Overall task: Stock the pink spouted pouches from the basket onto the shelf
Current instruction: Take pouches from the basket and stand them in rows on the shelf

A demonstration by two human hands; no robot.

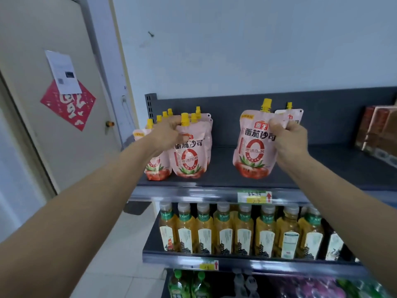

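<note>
Approx seven pink yellow-capped spouted pouches point(194, 154) already stand at the left end of the dark grey metal shelf point(322, 168). Left hand point(166, 134) pinches the front one's top. Right hand point(289, 138) is closed on two more pouches point(253, 147), bottoms at shelf level, mid-shelf. Basket out of view, so remaining qty unknown.

two hands reach in: left hand point(166, 134), right hand point(289, 138). pink spouted pouches: a left cluster point(189, 153) showing about seven yellow caps, exact count unclear, plus two on the right point(254, 145). nine amber drink bottles point(245, 231) line the shelf below. two price tags point(254, 196) show on the shelf edges.
</note>
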